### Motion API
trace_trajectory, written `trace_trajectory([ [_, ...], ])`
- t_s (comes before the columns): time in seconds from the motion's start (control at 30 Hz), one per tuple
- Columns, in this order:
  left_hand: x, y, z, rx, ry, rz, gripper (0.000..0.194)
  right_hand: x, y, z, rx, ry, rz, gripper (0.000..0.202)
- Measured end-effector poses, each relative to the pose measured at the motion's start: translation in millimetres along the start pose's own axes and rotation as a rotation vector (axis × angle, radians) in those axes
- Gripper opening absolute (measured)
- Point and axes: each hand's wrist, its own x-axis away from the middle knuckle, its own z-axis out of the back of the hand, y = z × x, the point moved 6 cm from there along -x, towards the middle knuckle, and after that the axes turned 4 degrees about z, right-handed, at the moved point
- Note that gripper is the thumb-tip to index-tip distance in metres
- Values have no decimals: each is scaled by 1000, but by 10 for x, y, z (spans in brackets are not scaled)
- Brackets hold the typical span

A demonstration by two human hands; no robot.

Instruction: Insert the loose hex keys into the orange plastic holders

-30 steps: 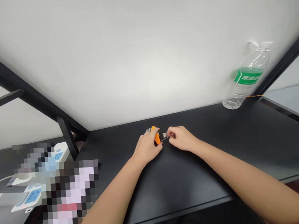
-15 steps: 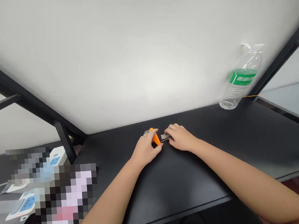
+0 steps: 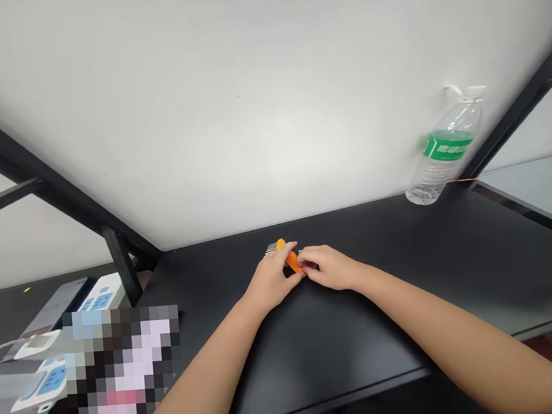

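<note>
My left hand rests on the black table and grips a small orange holder with thin metal pins sticking out at its far left end. My right hand is closed right beside it, fingers touching the holder's right side. The pins that hand pinches are hidden under its fingers.
A clear water bottle with a green label stands at the back right against the white wall. Black frame bars run at the left and right. White power strips lie on the lower left surface beside a blurred patch.
My right hand has moved left with its pins until it meets the orange holder. The left hand has stayed in place. The view has shifted slightly.
</note>
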Motion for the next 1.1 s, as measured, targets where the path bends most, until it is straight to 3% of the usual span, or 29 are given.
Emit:
trace_trajectory([
  [0.27,-17,13,49,-177,-9,-9,55,23,206,13,45,86,-191,18],
  [0.57,-26,-22,85,-222,2,-2,54,80,194,101,477,-17,-209,5],
  [0.7,-23,-11,66,-199,-8,23,52,45,250,66,501,-25,-177,24],
  [0.93,-27,-2,41,-178,-30,35,53,8,384,32,487,-24,-234,32],
  [1.1,-26,-16,33,-159,-24,32,52,47,460,165,417,72,-259,30],
])
